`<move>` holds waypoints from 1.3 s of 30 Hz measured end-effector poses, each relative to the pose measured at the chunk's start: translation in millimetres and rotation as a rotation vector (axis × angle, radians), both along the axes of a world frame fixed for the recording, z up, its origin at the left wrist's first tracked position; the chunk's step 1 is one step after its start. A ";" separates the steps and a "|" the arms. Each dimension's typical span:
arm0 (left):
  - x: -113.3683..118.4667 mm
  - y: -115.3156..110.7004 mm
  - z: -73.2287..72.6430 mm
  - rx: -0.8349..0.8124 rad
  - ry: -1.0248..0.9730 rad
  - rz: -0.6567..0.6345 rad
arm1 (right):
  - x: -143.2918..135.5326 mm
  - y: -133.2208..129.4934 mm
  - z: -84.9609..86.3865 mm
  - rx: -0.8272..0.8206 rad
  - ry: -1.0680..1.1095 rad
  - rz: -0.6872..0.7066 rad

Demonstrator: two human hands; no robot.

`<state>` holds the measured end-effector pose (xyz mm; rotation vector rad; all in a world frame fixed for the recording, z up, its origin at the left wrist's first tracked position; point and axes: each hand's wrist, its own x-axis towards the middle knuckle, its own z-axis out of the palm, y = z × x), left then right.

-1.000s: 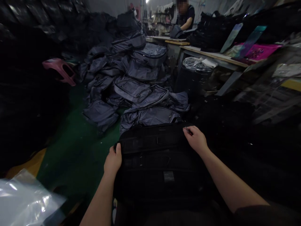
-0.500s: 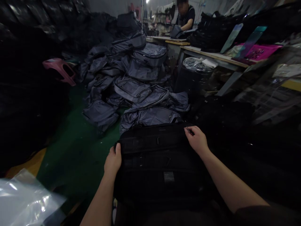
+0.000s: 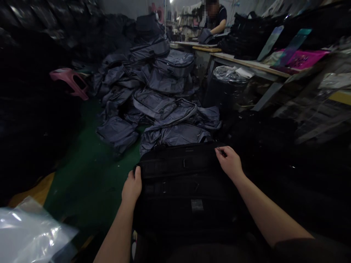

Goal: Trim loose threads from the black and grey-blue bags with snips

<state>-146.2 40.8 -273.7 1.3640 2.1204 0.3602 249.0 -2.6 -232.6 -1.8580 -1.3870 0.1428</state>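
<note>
A black backpack [image 3: 175, 190] lies across my lap, with straps, small metal-looking buckles and a grey rectangular patch on the side facing up. My left hand [image 3: 132, 185] is closed around its left edge, thumb on top. At the upper right corner my right hand [image 3: 229, 163] pinches the bag's edge between thumb and fingers. A small dark bit shows inside that grip, too dim to name. The lower part of the backpack fades into shadow.
Beyond the backpack, grey bags [image 3: 164, 102] lie heaped on the green floor [image 3: 79, 171]. A pink stool [image 3: 70, 81] stands left, clear plastic [image 3: 33, 233] at lower left. A person [image 3: 216, 20] works at a table behind. A plastic-lined bin [image 3: 225, 87] stands beneath the right-hand table [image 3: 255, 65].
</note>
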 end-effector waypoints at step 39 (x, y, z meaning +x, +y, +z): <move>0.0 0.1 0.3 0.005 0.006 -0.019 | 0.8 -0.1 0.0 -0.003 -0.005 0.006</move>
